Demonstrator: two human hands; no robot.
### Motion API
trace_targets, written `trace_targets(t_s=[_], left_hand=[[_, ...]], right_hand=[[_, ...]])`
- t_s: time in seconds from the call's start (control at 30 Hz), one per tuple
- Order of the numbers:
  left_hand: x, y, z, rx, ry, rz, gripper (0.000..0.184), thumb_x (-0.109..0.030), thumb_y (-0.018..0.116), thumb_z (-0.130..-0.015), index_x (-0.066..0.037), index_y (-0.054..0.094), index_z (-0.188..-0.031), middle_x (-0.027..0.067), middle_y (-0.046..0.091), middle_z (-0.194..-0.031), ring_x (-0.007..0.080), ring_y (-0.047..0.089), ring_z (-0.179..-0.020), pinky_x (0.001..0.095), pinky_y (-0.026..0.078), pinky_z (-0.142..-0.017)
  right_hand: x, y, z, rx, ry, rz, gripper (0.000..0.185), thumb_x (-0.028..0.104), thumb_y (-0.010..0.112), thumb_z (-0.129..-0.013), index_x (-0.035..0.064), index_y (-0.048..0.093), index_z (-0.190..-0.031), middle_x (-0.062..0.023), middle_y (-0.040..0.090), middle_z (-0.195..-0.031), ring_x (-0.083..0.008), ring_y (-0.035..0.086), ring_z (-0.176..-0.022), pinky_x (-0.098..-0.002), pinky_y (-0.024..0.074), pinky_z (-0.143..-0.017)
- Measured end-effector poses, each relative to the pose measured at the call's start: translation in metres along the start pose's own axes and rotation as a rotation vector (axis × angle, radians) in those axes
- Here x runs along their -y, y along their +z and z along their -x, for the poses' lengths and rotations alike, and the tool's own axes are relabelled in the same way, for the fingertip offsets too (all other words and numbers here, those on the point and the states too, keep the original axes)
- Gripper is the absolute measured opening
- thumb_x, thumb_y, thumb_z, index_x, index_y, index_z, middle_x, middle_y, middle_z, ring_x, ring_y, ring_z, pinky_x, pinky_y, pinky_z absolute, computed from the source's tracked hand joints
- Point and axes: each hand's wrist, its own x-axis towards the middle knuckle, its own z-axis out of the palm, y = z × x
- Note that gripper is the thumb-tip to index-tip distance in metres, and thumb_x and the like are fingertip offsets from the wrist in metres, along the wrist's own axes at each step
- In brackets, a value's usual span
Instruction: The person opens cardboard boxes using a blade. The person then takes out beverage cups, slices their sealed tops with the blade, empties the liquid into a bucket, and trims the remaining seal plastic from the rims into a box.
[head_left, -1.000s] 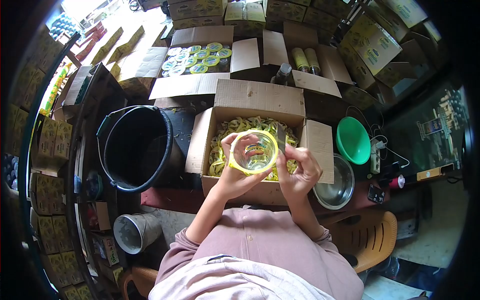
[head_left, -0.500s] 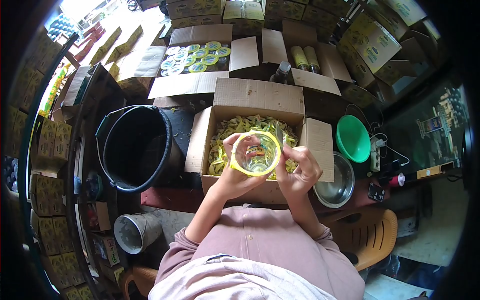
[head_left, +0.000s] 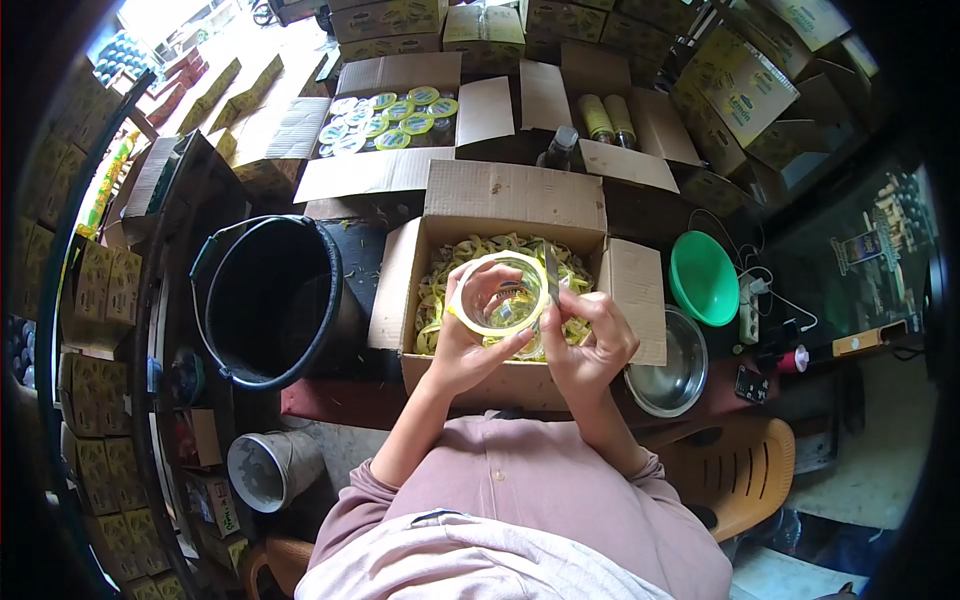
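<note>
A clear plastic cup (head_left: 505,300) with a yellow rim is tilted so that its open mouth faces me. My left hand (head_left: 462,345) wraps round its left side and underside. My right hand (head_left: 592,345) pinches a thin dark blade (head_left: 551,272), which stands upright against the right edge of the rim. Beneath both hands is an open cardboard box (head_left: 515,190), filled with yellow-green strips (head_left: 432,305).
A black bucket (head_left: 335,290) stands left of the box. To the right are a green bowl (head_left: 703,278) and a metal bowl (head_left: 668,375). Behind, one box holds lidded cups (head_left: 387,122), another holds cylinders (head_left: 608,120), and a bottle (head_left: 560,148) stands between.
The cup has shifted slightly left and down and turned a little. Both hands have moved with it. More of the blade shows above my right fingers.
</note>
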Motion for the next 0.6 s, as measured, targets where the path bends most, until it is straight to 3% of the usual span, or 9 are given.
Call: trace_targets(t_s=[0.17, 0.6], left_hand=[[-0.011, 0.007, -0.002, -0.036, 0.019, 0.050, 0.066, -0.003, 0.067, -0.072, -0.004, 0.030, -0.125, 0.0119, 0.042, -0.117, 0.0222, 0.042, -0.115, 0.0351, 0.039, -0.093], [-0.014, 0.007, 0.002, -0.030, 0.012, -0.248, 0.053, -0.004, 0.067, -0.063, -0.004, 0.046, -0.112, 0.0099, 0.043, -0.114, 0.0220, 0.041, -0.109, 0.0321, 0.041, -0.089]], right_hand=[[-0.003, 0.002, 0.011, -0.022, 0.020, 0.014, 0.019, -0.003, 0.068, -0.068, 0.0025, 0.063, -0.085, -0.0073, 0.060, -0.069, -0.0137, 0.060, -0.059, -0.0247, 0.0487, -0.054], [-0.003, -0.002, 0.013, -0.019, 0.000, 0.050, 0.020, -0.002, 0.069, -0.068, 0.0041, 0.062, -0.085, -0.0069, 0.061, -0.070, -0.0155, 0.061, -0.061, -0.0253, 0.0491, -0.056]])
